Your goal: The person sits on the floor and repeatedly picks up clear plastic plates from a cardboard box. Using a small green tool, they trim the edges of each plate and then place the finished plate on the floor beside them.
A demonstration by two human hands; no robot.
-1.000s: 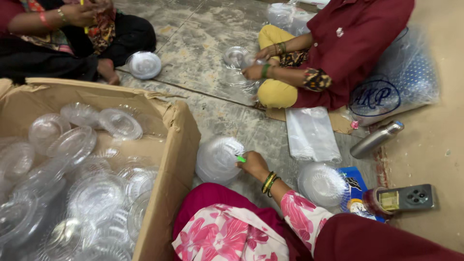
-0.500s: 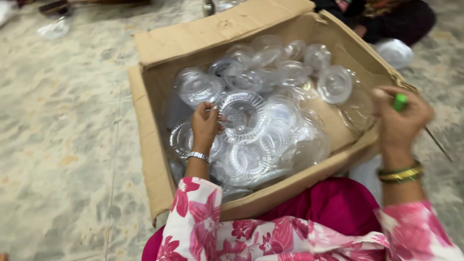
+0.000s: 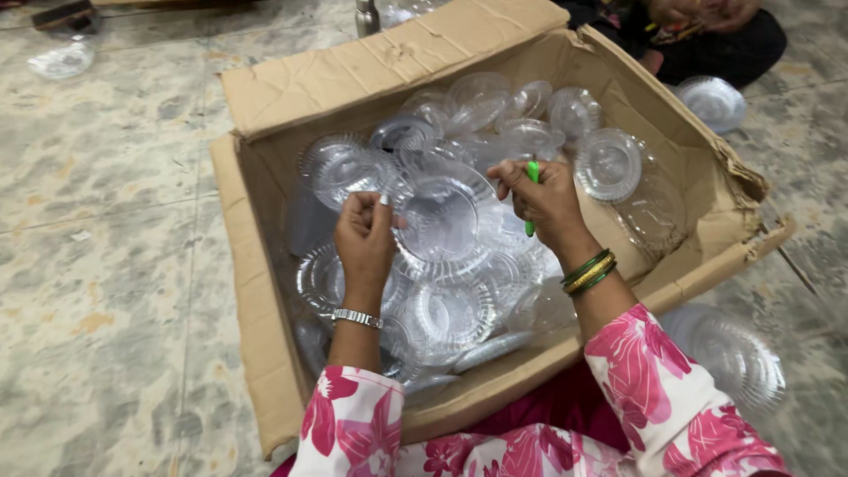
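Note:
An open cardboard box (image 3: 256, 291) on the floor is filled with several clear plastic round lids (image 3: 477, 106). Both my hands are over the box and hold one clear plastic lid (image 3: 442, 221) between them. My left hand (image 3: 365, 240) pinches its left rim. My right hand (image 3: 543, 201) grips its right rim and also keeps a green pen (image 3: 531, 199) between the fingers. I wear a watch on the left wrist and green and gold bangles on the right.
A stack of clear lids (image 3: 733, 353) lies on the floor to the right of my knee. Another person (image 3: 707, 26) sits beyond the box with a clear lid (image 3: 714, 102) beside them. A metal bottle (image 3: 366, 16) stands behind the box. The floor is patterned stone.
My right hand has come in from the box's right edge to its middle. Both hands now hold one lid together; before, only the left hand touched the lids.

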